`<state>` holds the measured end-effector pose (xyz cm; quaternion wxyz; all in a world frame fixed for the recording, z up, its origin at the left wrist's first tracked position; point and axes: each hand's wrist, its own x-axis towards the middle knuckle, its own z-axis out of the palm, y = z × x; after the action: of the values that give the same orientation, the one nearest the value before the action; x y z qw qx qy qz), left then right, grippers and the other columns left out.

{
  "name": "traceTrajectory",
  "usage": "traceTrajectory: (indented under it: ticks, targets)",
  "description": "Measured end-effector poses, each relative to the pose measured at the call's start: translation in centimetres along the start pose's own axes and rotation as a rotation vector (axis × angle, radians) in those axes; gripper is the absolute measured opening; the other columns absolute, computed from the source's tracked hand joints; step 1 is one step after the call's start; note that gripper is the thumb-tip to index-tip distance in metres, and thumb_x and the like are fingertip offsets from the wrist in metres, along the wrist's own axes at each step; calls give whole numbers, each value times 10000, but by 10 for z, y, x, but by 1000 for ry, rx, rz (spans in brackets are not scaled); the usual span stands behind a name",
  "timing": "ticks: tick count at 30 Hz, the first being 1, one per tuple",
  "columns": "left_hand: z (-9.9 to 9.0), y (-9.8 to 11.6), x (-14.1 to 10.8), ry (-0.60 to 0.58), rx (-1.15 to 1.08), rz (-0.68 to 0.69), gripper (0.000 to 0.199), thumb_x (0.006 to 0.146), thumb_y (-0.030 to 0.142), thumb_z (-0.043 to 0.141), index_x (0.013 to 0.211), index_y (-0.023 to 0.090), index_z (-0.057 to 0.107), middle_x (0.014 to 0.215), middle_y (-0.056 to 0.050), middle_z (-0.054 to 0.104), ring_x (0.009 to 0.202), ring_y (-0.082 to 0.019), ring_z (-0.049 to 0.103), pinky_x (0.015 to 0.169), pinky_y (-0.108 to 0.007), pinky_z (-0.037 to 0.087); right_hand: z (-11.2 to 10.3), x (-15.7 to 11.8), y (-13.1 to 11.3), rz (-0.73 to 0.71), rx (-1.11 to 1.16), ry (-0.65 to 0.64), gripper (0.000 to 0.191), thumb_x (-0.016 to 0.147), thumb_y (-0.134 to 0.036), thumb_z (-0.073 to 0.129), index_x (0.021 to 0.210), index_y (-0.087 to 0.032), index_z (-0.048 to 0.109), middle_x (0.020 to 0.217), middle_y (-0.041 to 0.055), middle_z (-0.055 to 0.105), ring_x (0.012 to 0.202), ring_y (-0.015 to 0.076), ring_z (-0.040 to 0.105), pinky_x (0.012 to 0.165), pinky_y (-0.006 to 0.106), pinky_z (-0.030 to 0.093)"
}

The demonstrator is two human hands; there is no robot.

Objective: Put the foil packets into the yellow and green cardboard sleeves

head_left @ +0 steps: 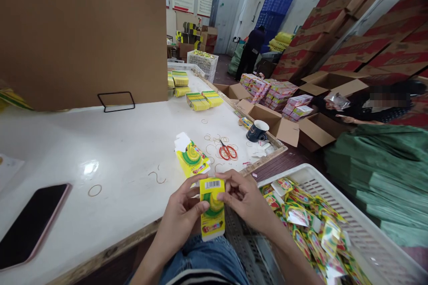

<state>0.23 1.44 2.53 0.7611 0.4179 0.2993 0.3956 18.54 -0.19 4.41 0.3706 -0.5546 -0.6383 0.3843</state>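
Note:
A small yellow box [213,222] with a green swirl and a barcode is upright between my hands, in front of the table edge. My left hand [187,207] grips its left side, thumb on the front. Around the right side and top of the same box, my right hand [239,193] is closed, its thumb pressed on the front. Just beyond, a flat yellow carton [191,159] with an open white flap lies on the white table [123,151]. Red-handled scissors [228,152] rest among thin rubber bands.
To the right, a white crate [361,227] holds many small packages. A dark mug [257,132] stands near the table's far right edge; a phone [31,225] lies left. Stacked yellow packs [204,99] sit farther back. Two people are beyond the table.

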Motion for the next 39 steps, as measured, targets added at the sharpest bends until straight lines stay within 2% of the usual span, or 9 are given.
traceTrajectory:
  ticks: [7, 10, 13, 15, 20, 24, 30, 34, 39]
  targets:
    - [17, -11, 5, -14, 84, 74, 477, 774, 213, 682, 1225, 210, 527, 1061, -96, 718, 832, -238, 705, 740, -346, 557, 3, -4, 7, -33, 296, 196, 166, 829, -350, 627, 925, -217, 603, 859, 35, 630, 772, 181, 591, 680, 296, 478]
    - [12, -11, 13, 80, 380, 248, 449, 831, 246, 616, 1272, 244, 530, 1299, -104, 605, 1103, -274, 619, 960, -426, 475, -31, -22, 7, -16, -33, 356, 169, 814, -374, 631, 876, -217, 639, 877, 58, 641, 812, 221, 595, 727, 352, 464]
    - [-8, -9, 26, 303, 821, 468, 541, 839, 309, 608, 1356, 256, 456, 1460, -85, 445, 1391, -280, 307, 1154, -507, 157, -75, -36, 13, 2, -562, 612, 248, 765, -434, 662, 897, -225, 681, 920, 89, 636, 916, 289, 553, 867, 459, 383]
    - [-21, -13, 35, 302, 994, 468, 651, 810, 354, 639, 1396, 205, 397, 1454, -135, 439, 1410, -299, 251, 1154, -550, 10, -84, -32, 20, -2, -668, 627, 323, 737, -465, 681, 957, -228, 681, 978, 103, 636, 983, 311, 534, 907, 480, 355]
    - [-33, -29, 43, 144, 1070, 444, 654, 840, 364, 597, 1421, 211, 341, 1441, -137, 456, 1335, -268, 412, 1160, -527, -30, -19, 37, 35, 14, -322, 414, 344, 785, -442, 632, 1025, -198, 669, 1014, 108, 667, 929, 268, 580, 830, 422, 437]
    - [-34, -27, 36, 108, 986, 419, 596, 853, 322, 580, 1404, 214, 380, 1421, -118, 489, 1370, -259, 352, 1168, -517, 14, 26, 80, 39, -7, -206, 398, 172, 719, -335, 685, 799, -183, 682, 835, 67, 688, 854, 249, 596, 844, 413, 439]
    - [-26, -13, 29, 369, 428, 417, 514, 863, 348, 578, 1349, 222, 465, 1465, -98, 437, 1400, -269, 288, 1137, -455, 239, 20, 52, 22, 44, 108, 430, 275, 812, -406, 606, 974, -186, 581, 778, 43, 685, 708, 205, 625, 681, 349, 503]
    - [-21, -9, 28, 116, -7, 283, 457, 820, 409, 634, 1208, 169, 610, 1302, -129, 606, 1224, -305, 525, 1005, -402, 436, 32, 31, 8, 116, 612, 296, 360, 698, -428, 750, 916, -199, 576, 742, 25, 704, 688, 200, 665, 697, 351, 532]
    - [-18, -10, 21, 43, -182, 260, 452, 749, 456, 700, 1113, 189, 677, 1116, -103, 713, 1104, -299, 607, 928, -374, 486, 47, 20, 2, 137, 702, 208, 338, 668, -408, 789, 884, -186, 654, 894, 65, 729, 861, 222, 669, 799, 361, 520]
